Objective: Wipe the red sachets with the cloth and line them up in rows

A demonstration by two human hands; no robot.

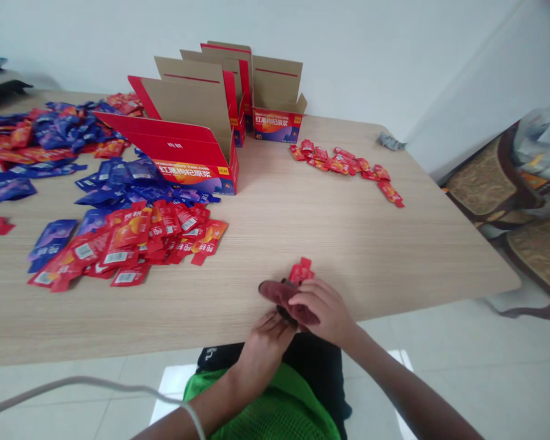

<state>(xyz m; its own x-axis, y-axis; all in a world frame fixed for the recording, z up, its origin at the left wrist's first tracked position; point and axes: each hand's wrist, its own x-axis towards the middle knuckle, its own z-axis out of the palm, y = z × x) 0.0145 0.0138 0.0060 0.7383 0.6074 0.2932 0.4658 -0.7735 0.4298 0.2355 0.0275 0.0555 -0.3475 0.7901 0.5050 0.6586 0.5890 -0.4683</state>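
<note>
In the head view my right hand (327, 308) is closed on a soft maroon piece (286, 296), cloth-like with dark edges; its exact kind does not show. My left hand (266, 343) is just below it at the table's front edge, with its fingers bent in against the dark underside of the same piece. A red sachet (301, 271) lies on the table right behind the maroon piece, partly hidden by it and my right hand.
Red sachets (128, 238) and blue sachets (119, 180) are heaped at left. Open red boxes (190, 143) stand behind them, another box (277, 125) further back. A row of red sachets (343, 162) lies back right. Chairs (483, 177) stand at right; a cable (96, 384) crosses lower left.
</note>
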